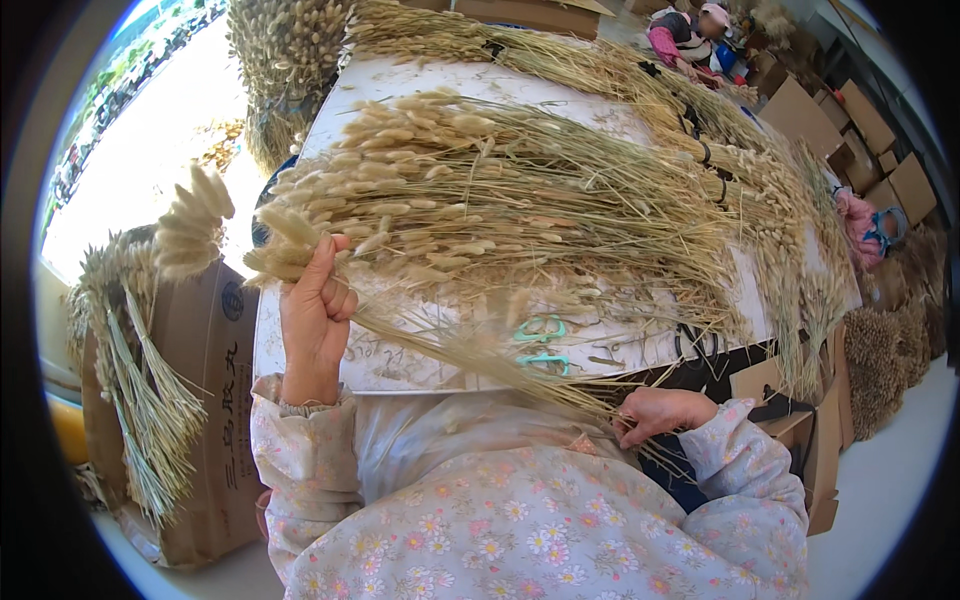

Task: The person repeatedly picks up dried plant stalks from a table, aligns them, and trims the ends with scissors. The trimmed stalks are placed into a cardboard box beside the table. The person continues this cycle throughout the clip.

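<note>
A small bunch of dried bunny tail grass (430,340) stretches across my front, over the near edge of the table. My left hand (318,325) is closed round it just below the fluffy heads (287,245). At the right, my right hand (660,415) is closed on the lower stems, whose ends stick out past the fingers. Beyond my hands a large loose heap of the same grass (520,185) lies with heads to the left and stems to the right. Between the heap and my bunch are scissors with mint-green handles (542,345).
Tied bundles (600,75) line the table's far and right sides. A brown carton (225,420) with grass bunches on it stands at my left, and an open carton (825,440) at my right. Black ties (700,345) lie near the table's edge. Another person (690,40) sits at the far right.
</note>
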Motion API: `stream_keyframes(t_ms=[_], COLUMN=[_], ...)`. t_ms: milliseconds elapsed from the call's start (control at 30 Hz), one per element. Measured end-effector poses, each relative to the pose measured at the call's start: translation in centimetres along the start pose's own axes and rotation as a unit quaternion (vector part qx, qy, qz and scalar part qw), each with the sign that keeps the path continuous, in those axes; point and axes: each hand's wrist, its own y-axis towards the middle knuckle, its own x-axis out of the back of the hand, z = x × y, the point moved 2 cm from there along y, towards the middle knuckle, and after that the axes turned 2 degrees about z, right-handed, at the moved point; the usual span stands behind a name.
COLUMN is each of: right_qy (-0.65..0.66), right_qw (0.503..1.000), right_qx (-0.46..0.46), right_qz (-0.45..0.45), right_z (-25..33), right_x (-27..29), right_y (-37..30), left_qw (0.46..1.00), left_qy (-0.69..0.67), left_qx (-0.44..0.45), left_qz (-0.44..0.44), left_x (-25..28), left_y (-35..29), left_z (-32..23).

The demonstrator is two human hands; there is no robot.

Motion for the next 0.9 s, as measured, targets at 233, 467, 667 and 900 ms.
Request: stream_keyframes(t_ms=[233,467,667,900], right_qy=[0.044,-0.151,-0.093,-0.051], right_qw=[0.996,0.964,0.948,0.846], right_qx=[-0.066,-0.213,0.017,0.185], right_qz=[-0.04,-0.054,-0.305,-0.498], right_z=[-5.1,-5.2,4.4,10.7], right_x=[-1.7,-0.7,4.7,6.4], right_y=[-1.5,-5.6,-3.0,5.3], left_qw=[1.0,1.0,1.0,0.999], left_qy=[0.011,-0.004,0.002,0.0], left_qx=[0.0,-0.007,-0.009,-0.008], left_qz=[-0.009,-0.001,0.023,0.05], left_x=[-0.7,-0.1,-2.0,-2.4], left_y=[-0.3,-0.4,-1.3,-2.2], left_z=[0.9,-0.4,-0.3,-0.6])
